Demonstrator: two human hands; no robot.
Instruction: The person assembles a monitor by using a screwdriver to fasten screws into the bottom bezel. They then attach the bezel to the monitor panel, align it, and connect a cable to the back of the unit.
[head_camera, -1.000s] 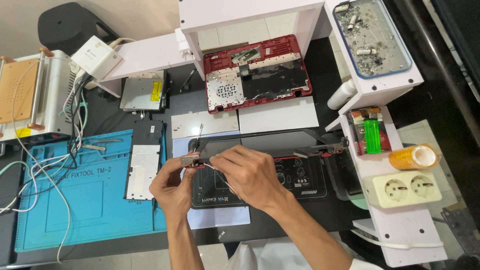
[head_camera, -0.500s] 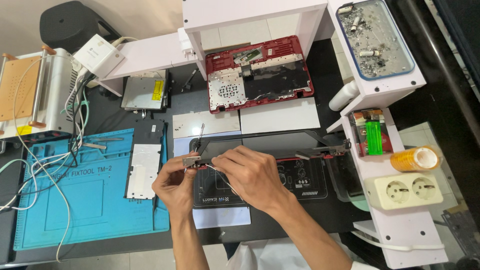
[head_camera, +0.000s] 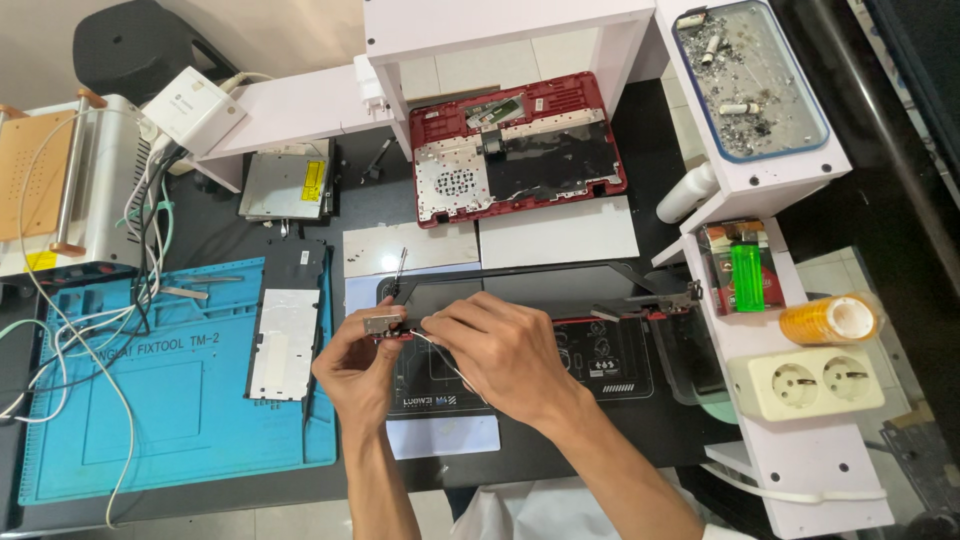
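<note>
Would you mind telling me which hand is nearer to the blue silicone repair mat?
Left. The left hand sits just beside the blue silicone repair mat, by its right edge; the right hand is farther right, over the black laptop panel.

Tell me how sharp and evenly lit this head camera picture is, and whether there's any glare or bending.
Head view: bright, even light, soft shadows under the left hand and right hand; both look sharp, no motion blur; mild glare on the metal plate; straight lines bow slightly near the white shelf at the edge.
</note>
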